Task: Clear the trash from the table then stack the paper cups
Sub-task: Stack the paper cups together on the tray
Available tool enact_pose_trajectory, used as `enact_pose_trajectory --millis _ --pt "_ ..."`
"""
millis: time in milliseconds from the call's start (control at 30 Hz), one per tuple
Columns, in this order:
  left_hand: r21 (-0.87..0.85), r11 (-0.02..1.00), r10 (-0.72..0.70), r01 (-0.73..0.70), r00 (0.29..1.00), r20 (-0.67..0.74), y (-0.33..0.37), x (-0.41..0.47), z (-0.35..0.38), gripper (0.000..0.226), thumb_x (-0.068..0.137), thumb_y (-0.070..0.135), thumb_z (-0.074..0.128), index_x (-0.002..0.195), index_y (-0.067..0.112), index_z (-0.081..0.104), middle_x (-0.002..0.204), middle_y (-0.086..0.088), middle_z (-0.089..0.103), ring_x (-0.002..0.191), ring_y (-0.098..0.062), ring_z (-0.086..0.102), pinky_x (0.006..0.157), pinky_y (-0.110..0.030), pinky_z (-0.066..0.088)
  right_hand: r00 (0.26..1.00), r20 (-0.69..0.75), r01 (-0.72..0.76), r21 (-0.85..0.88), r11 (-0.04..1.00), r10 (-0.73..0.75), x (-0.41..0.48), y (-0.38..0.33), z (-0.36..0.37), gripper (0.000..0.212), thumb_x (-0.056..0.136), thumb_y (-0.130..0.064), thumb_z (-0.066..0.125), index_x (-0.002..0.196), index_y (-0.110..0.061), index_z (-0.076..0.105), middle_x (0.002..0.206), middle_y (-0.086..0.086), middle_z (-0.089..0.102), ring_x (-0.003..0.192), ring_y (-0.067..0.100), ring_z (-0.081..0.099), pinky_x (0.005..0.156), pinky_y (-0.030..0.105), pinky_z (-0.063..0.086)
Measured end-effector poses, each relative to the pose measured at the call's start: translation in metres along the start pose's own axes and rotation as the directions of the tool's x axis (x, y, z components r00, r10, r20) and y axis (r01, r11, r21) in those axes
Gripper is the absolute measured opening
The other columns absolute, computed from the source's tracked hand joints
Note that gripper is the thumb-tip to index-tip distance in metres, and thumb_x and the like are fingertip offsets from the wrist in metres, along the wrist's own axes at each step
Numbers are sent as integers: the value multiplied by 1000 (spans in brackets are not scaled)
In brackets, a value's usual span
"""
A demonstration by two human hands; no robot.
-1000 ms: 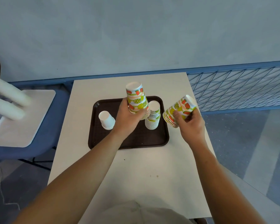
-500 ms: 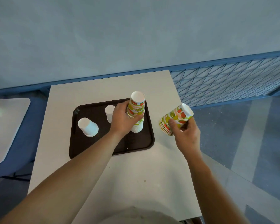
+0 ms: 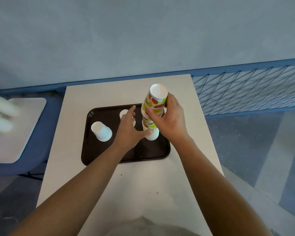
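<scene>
Carried printed cups in from beyond tray (image 3: 95, 155) right edge, seated onto stack (image 3: 153, 108) at tray right side. Right hand (image 3: 170, 123) wrapped round upper cups. Let go with left hand (image 3: 128, 133): fingers spread, thumb touching base cup (image 3: 154, 136). Leaves white cup (image 3: 101, 131) at tray left to add.

Half-hidden white cup (image 3: 124, 113) behind left hand (image 3: 128, 132); blurred white shapes (image 3: 0, 114) at left edge.

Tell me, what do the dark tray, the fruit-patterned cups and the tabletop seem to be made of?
The tray looks like moulded plastic: dark brown, dull sheen, rounded raised rim. The fruit-patterned cups look like printed paper, probably coated: thin walls, rims nested tightly in a stack. The tabletop seems to be a pale matte laminate, though painted wood is possible.
</scene>
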State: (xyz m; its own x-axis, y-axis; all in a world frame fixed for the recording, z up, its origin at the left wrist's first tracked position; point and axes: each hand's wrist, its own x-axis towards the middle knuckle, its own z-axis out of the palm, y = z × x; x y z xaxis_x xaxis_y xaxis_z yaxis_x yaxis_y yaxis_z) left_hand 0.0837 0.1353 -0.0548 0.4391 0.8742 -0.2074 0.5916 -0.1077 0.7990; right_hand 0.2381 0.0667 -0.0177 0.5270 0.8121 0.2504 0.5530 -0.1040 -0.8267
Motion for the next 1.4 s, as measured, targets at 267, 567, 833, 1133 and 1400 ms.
enact_pose_trajectory --millis 267,567,833,1133,1400 --pt "-57 998 -39 36 997 -62 -14 -24 -17 107 70 38 95 156 36 32 140 8 46 126 -12 52 112 -41 48 981 154 -100 -143 985 122 -16 43 38 72 86 -50 75 145 -21 44 137 0 58 124 18 56 101 30 48" --pt "-168 985 -64 38 986 -154 -30 -70 -38 99 73 35 93 154 39 37 142 11 50 123 -6 56 107 -36 51 978 35 -205 -67 976 208 -45 30 30 93 82 -39 81 154 -23 25 151 1 39 138 24 42 108 39 43" --pt "-235 971 -101 39 961 -259 -64 -132 -83 85 79 31 89 148 42 42 138 18 53 119 2 58 97 -20 50 989 -82 -112 104 988 121 -109 -26 39 41 86 -12 73 123 -14 53 114 -5 48 103 13 54 87 39 53" --pt "-370 929 -150 25 937 -314 -138 -199 -177 82 79 32 89 148 41 44 137 16 55 118 -2 60 99 -27 53 966 248 43 90 995 -64 -178 -116 150 50 91 -22 71 134 -27 48 123 -9 47 111 11 53 95 34 54" --pt "-353 935 -85 -45 936 -343 -214 -247 -296 80 82 32 87 149 40 44 140 16 52 121 -2 58 99 -26 51 971 214 76 146 986 -107 -222 -207 250 49 91 -19 69 136 -20 52 121 -4 51 105 9 55 93 33 53"
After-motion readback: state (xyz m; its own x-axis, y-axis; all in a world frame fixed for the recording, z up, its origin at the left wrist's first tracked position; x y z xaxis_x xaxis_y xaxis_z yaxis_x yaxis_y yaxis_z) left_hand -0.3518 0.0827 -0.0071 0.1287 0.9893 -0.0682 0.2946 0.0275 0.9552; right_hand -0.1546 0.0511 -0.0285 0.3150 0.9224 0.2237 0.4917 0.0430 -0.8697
